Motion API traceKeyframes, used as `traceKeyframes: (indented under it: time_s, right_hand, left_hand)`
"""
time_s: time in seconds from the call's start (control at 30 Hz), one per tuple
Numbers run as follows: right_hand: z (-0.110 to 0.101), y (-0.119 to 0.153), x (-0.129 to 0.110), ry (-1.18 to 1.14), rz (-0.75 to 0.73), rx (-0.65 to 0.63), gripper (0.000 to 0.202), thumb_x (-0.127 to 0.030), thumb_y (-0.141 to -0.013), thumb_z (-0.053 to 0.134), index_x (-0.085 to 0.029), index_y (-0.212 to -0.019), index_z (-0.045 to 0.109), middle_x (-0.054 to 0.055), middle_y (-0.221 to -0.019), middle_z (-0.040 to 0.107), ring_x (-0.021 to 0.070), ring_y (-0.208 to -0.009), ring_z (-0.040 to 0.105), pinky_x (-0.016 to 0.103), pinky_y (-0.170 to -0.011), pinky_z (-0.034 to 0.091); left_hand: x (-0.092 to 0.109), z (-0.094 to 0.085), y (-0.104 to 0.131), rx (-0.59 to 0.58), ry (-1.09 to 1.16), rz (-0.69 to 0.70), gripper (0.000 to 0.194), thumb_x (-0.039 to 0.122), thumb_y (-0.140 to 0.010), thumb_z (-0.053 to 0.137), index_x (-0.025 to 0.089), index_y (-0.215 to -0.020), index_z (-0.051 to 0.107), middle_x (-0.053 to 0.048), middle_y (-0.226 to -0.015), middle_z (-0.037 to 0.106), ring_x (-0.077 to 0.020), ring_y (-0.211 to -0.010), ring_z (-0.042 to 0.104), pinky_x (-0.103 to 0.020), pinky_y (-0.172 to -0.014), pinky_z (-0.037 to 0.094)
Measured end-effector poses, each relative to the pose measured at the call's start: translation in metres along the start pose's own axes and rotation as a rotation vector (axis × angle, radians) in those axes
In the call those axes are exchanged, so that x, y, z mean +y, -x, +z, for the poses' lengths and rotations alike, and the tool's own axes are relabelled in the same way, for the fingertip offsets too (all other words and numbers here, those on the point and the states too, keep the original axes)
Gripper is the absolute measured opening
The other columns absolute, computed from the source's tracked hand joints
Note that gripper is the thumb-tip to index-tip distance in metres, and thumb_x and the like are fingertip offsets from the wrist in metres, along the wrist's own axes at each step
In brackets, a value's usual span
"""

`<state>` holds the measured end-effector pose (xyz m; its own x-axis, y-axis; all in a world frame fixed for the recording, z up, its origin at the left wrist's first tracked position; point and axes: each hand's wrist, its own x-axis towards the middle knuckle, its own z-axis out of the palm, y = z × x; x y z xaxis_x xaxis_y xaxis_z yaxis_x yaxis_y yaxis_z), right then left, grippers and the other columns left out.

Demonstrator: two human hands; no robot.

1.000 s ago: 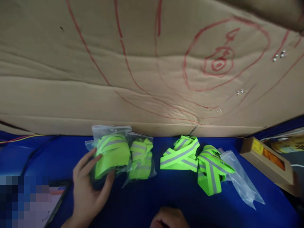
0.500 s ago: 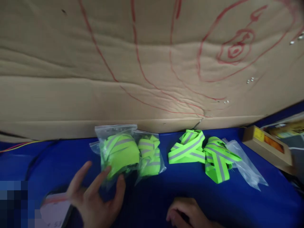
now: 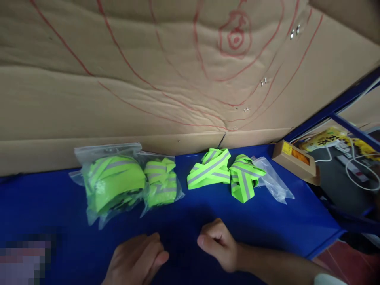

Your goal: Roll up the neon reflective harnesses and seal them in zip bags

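At a blue surface [image 3: 282, 225] backed by a tan cardboard wall [image 3: 89, 107] with rings and curves drawn in red, a person's two hands sit on the near side, apart from the goods. The left hand [image 3: 139, 259], its grip curled closed, is nearest a large clear zip bag [image 3: 115, 182] packed with fluorescent yellow-green, grey-striped bands. Just right of it lies a smaller clear bag of similar bands [image 3: 162, 182]. The right hand [image 3: 219, 243], its grip folded in a loose fist, faces two unbagged yellow-green bundles, one flat and crossed [image 3: 209, 172], the other looped [image 3: 246, 176], beside a limp clear plastic bag [image 3: 274, 182]. Far right, a brown windowed box [image 3: 295, 160] bears a yellow label [image 3: 287, 148] too small to read; beyond, black characters on a yellow packet [image 3: 322, 138] are blurred.
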<state>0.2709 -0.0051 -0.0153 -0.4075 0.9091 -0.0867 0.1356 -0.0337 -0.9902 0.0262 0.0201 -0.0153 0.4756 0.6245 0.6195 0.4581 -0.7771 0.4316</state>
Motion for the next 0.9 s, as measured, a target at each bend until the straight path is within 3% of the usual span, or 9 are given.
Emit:
traceKeyframes:
  time_s: [0.2,0.3,0.4,0.47,0.53,0.6,0.67,0.77,0.9]
  right_hand:
    - [-0.002,0.0,-0.002,0.206,0.038,0.214,0.06,-0.062,-0.109,0.034,-0.02,-0.067,0.04,-0.004,-0.059,0.034,0.0084,-0.054,0.033,0.027,-0.055,0.028]
    - [-0.005,0.0,0.005,0.277,-0.016,0.333,0.039,-0.048,-0.113,0.031,-0.023,-0.107,0.059,-0.006,-0.063,0.043,0.0102,-0.053,0.042,0.025,-0.054,0.034]
    - [-0.016,-0.005,0.007,0.458,-0.177,0.429,0.033,-0.035,-0.114,0.025,-0.022,-0.127,0.053,0.0,-0.084,0.061,0.0106,-0.061,0.057,0.024,-0.058,0.048]
    - [-0.032,-0.014,0.003,0.818,-0.314,0.483,0.033,-0.029,-0.112,0.03,-0.02,-0.131,0.056,0.013,-0.123,0.066,0.017,-0.103,0.07,0.033,-0.089,0.059]
    - [-0.051,-0.027,-0.002,0.979,-0.325,0.507,0.037,-0.032,-0.107,0.049,-0.021,-0.14,0.059,0.019,-0.158,0.047,0.0323,-0.151,0.044,0.055,-0.121,0.04]
    - [-0.072,-0.043,-0.007,1.094,-0.285,0.542,0.052,-0.029,-0.1,0.061,-0.022,-0.152,0.054,0.019,-0.17,0.034,0.0405,-0.162,0.024,0.071,-0.128,0.015]
    - [-0.09,-0.057,-0.009,1.262,-0.2,0.466,0.063,-0.027,-0.095,0.066,-0.025,-0.156,0.052,0.017,-0.17,0.037,0.0412,-0.16,0.03,0.072,-0.127,0.018]
    - [-0.109,-0.066,-0.015,1.257,-0.092,0.484,0.059,-0.013,-0.09,0.056,-0.019,-0.149,0.059,0.019,-0.151,0.059,0.0379,-0.139,0.057,0.058,-0.113,0.046]
    - [-0.119,-0.059,-0.026,0.807,-0.199,0.865,0.036,-0.021,-0.092,0.054,-0.013,-0.124,0.069,0.017,-0.115,0.075,0.0304,-0.106,0.07,0.047,-0.101,0.053]
  left_hand:
    - [0.007,-0.007,-0.013,-0.039,-0.041,0.119,0.032,0.032,-0.106,0.036,0.022,-0.081,0.054,-0.002,-0.063,0.054,-0.0181,-0.056,0.048,-0.036,-0.057,0.034]
    - [0.015,-0.002,-0.02,-0.128,-0.088,0.152,0.022,0.03,-0.097,0.048,0.02,-0.081,0.059,-0.006,-0.074,0.063,-0.0212,-0.068,0.057,-0.038,-0.066,0.044]
    - [0.014,0.006,-0.023,-0.264,-0.191,0.16,0.033,0.044,-0.098,0.058,0.018,-0.11,0.072,-0.015,-0.119,0.072,-0.0322,-0.114,0.067,-0.047,-0.098,0.052]
    - [0.009,0.013,-0.021,-0.345,-0.268,0.155,0.062,0.06,-0.095,0.064,0.02,-0.142,0.064,-0.02,-0.157,0.053,-0.0408,-0.147,0.048,-0.055,-0.115,0.043]
    - [0.004,0.018,-0.017,-0.393,-0.274,0.126,0.081,0.068,-0.092,0.067,0.023,-0.157,0.051,-0.02,-0.169,0.038,-0.0425,-0.156,0.037,-0.058,-0.124,0.034]
    - [0.001,0.022,-0.013,-0.431,-0.234,0.111,0.084,0.07,-0.092,0.064,0.024,-0.161,0.046,-0.021,-0.171,0.034,-0.0425,-0.159,0.034,-0.06,-0.127,0.029]
    - [0.003,0.023,-0.011,-0.448,-0.197,0.109,0.082,0.068,-0.095,0.061,0.022,-0.161,0.046,-0.023,-0.171,0.034,-0.0428,-0.159,0.033,-0.064,-0.128,0.026]
    - [0.011,0.024,-0.013,-0.449,-0.109,0.074,0.07,0.059,-0.101,0.058,0.022,-0.159,0.049,-0.024,-0.169,0.037,-0.0433,-0.158,0.035,-0.067,-0.128,0.026]
    - [0.022,0.018,-0.022,-0.278,0.374,-0.289,0.06,0.059,-0.1,0.059,0.022,-0.148,0.058,-0.02,-0.156,0.056,-0.0393,-0.145,0.053,-0.06,-0.121,0.04]
